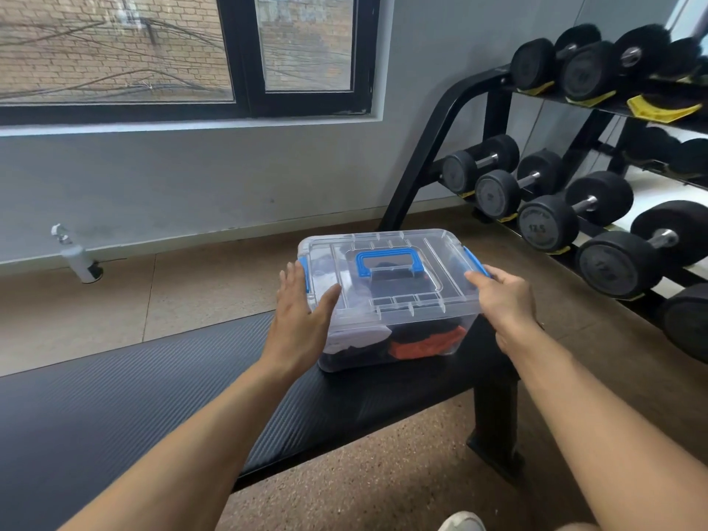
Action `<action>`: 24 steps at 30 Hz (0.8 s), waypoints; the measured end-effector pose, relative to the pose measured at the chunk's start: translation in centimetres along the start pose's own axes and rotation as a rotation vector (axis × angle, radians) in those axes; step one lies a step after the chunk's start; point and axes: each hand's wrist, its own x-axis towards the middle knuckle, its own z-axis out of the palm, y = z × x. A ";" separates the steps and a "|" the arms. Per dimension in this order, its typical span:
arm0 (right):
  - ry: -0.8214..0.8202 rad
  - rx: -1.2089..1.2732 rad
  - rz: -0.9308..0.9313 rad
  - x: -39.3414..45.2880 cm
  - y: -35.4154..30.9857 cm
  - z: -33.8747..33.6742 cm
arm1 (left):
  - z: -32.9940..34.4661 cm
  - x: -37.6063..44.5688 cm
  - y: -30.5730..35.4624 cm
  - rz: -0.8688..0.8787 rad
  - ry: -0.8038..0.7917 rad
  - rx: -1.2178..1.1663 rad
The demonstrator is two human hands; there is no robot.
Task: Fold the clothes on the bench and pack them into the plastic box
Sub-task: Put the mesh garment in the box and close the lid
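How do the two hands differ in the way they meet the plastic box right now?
The left hand lies flat and open, with its fingers straight against the box's left end beside the blue latch, while the right hand has its fingers curled at the right end, touching the other latch. The left thumb rests on the lid; the right thumb points along the rim. Both hands flank the plastic box on the bench.

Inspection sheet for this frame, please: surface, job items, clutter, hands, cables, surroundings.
Surface: black padded bench; no loose clothes seen on it.
Job's things: clear plastic box stands on the bench end, lid on, blue handle flat; folded clothes, white, dark and orange, show inside.
Clutter: nothing seen.
Hands: left hand open, flat against the box's left side; right hand at the right blue latch, grip unclear.
Cables: wires outside the window only.
Surroundings: dumbbell rack at right, brown floor.
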 end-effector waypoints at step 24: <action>-0.174 -0.674 -0.617 -4.9 -1.4 2.7 | 3.1 -1.0 1.5 0.261 -0.233 0.157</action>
